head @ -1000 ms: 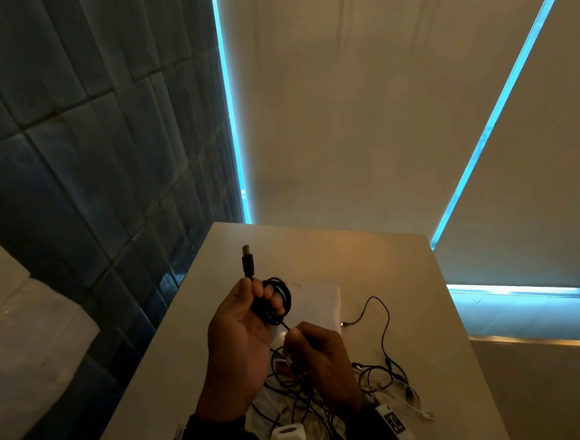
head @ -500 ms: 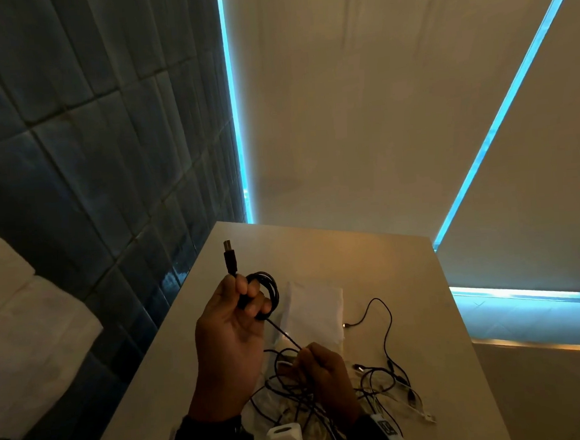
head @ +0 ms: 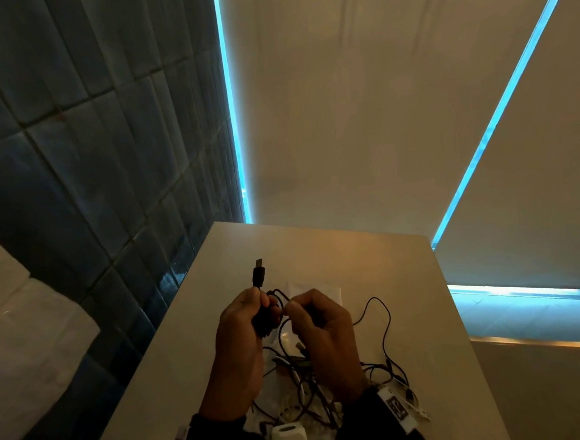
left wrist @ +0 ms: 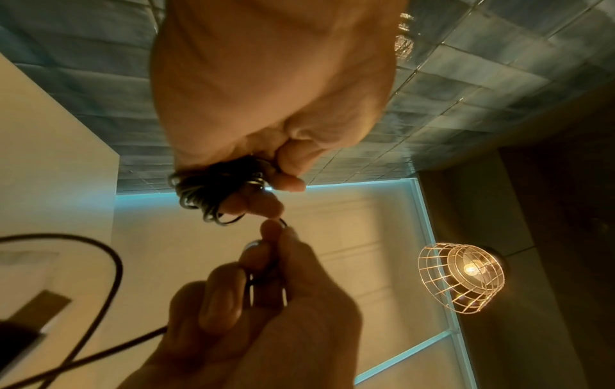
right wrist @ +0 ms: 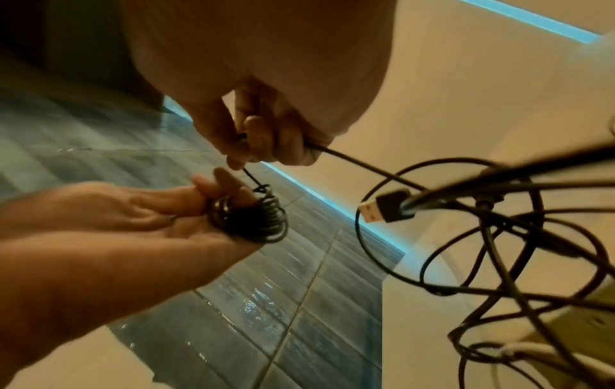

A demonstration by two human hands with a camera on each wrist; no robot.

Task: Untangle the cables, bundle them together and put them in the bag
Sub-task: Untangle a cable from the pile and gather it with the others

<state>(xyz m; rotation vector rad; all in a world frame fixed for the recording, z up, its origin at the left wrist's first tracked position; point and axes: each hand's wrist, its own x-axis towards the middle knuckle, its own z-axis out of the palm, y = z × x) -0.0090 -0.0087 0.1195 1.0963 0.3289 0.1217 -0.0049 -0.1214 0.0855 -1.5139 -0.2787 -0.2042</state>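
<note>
Head view: pale surface (head: 406,280) ran from lower centre up to blinds edged in blue light, with dark tiled wall (head: 89,165) at left. Left hand (head: 241,333) gripped a black coil (head: 271,315) at centre, beside right hand (head: 323,324); a tangle of cables (head: 378,368) lay below, over a white bag (head: 321,288).

Left wrist view: a caged lamp (left wrist: 462,279) glowed at right.

Right wrist view: right fingers (right wrist: 256,131) pinched the cable's loose strand. No legible writing.

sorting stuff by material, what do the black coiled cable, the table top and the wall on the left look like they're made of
Black coiled cable: likely rubber- or plastic-sheathed wire; thin, bends into tight loops, faint sheen.
Pale table top: smooth and matte, perhaps laminate or stone; the dim light leaves it open.
Dark blue wall: glazed ceramic tile, judging by grout lines and glossy reflections.
</note>
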